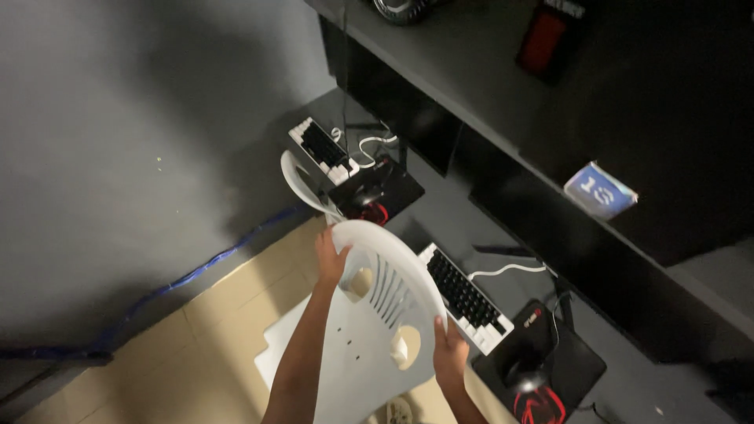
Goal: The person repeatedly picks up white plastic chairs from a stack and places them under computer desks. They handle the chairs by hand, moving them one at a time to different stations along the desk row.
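A white plastic chair (pixel 369 345) stands on the tiled floor below me, its slotted backrest toward a dark desk. My left hand (pixel 330 257) grips the top left of the backrest. My right hand (pixel 449 352) holds the right edge of the backrest, near an oval opening. Both forearms reach up from the bottom of the view. A black-and-white keyboard (pixel 465 298) lies on the desk just beyond the chair.
A second white chair (pixel 302 184) stands farther along the desk by another keyboard (pixel 323 149). Black mouse pads with mice (pixel 542 369) sit on the desk. A blue cable (pixel 188 271) runs along the grey wall's base. A blue-and-white card (pixel 601 191) sits on the dark partition.
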